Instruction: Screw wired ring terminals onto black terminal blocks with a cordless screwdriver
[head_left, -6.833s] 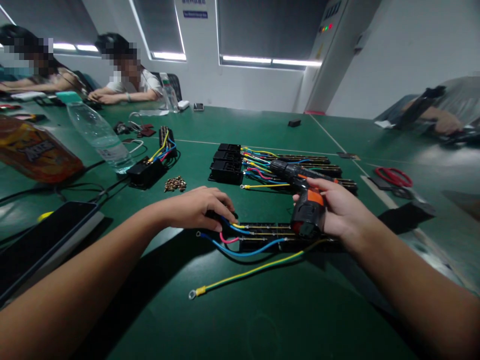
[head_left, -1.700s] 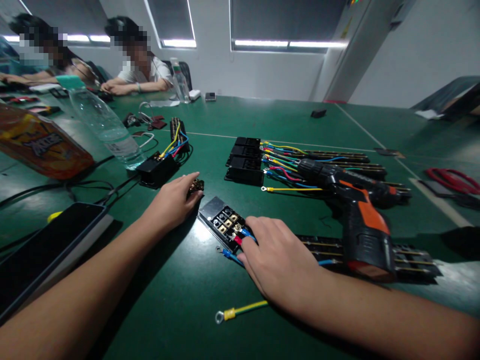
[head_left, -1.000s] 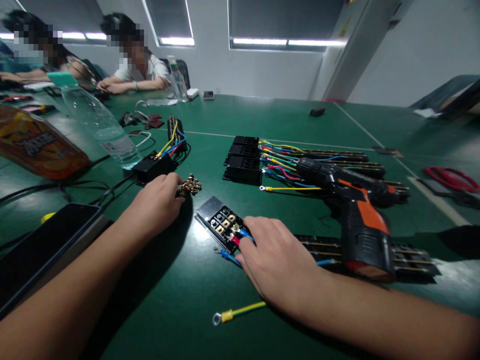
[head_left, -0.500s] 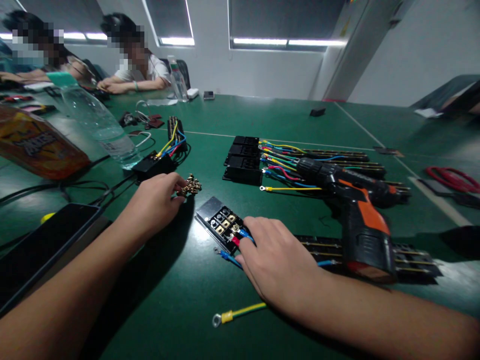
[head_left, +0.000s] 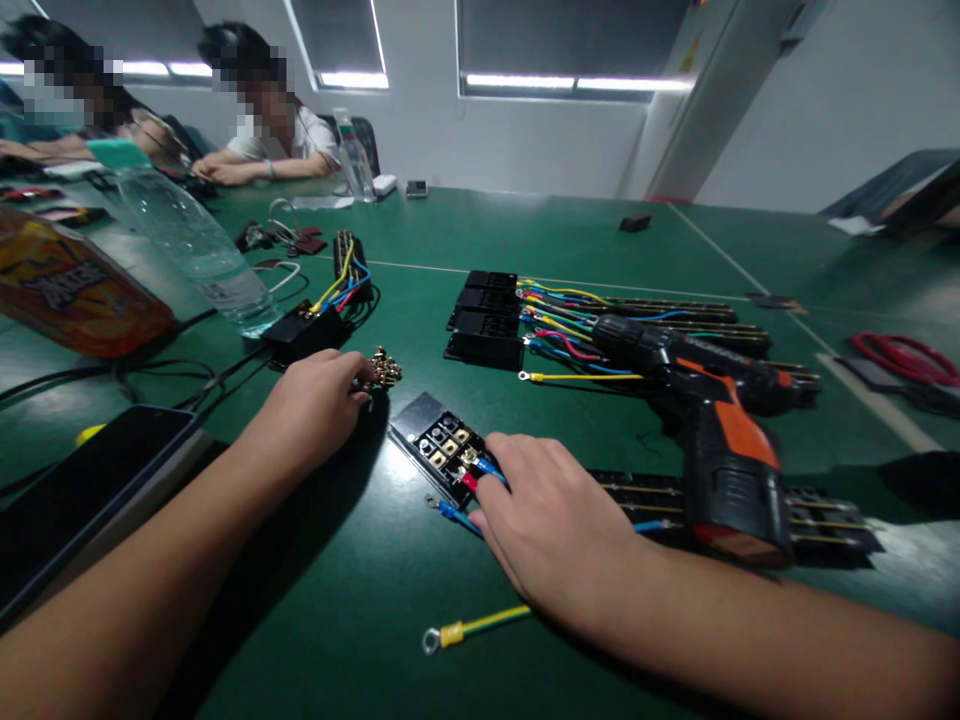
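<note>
My left hand (head_left: 319, 400) has its fingers closed together at the near side of a small pile of brass screws (head_left: 385, 368); whether a screw is between the fingertips is too small to tell. My right hand (head_left: 551, 510) is wrapped over the wired end of a black terminal block (head_left: 435, 440), with thumb and fingers around its blue and red wires. Gold and dark square terminals show on the block's uncovered part. Beside the right hand, a blue ring lug (head_left: 448, 509) and a yellow-green wire with a ring lug (head_left: 452, 634) stick out over the green table.
An orange and black power drill (head_left: 720, 430) lies on wired strips at the right. Several wired blocks (head_left: 484, 335) sit behind. A phone (head_left: 97, 490), a water bottle (head_left: 199, 245) and an orange drink bottle (head_left: 75, 290) stand left. Two people sit across the table.
My left hand's fingertips have shifted slightly at the screw pile. My right hand stays on the terminal block.
</note>
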